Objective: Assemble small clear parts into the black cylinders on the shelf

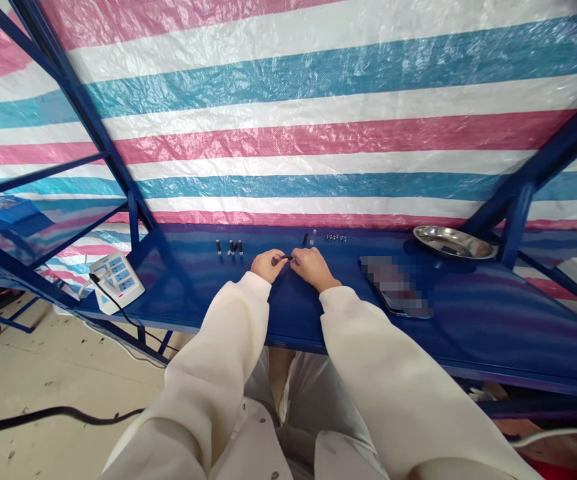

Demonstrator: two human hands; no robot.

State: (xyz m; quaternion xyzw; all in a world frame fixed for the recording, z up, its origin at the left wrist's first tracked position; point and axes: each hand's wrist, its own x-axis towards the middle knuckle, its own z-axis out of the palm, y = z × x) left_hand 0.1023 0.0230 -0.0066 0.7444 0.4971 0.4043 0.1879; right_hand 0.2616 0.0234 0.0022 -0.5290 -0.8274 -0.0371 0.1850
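Your left hand and right hand meet at mid-counter, both pinched shut on one small dark rod. It lies crosswise between your fingertips, its long axis running left to right, both hands equally near.

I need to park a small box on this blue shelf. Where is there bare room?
Bare patches: between the power strip and the left hand; the near right corner, below the metal dish. Crowded: the back edge, with small dark parts, around both hands.
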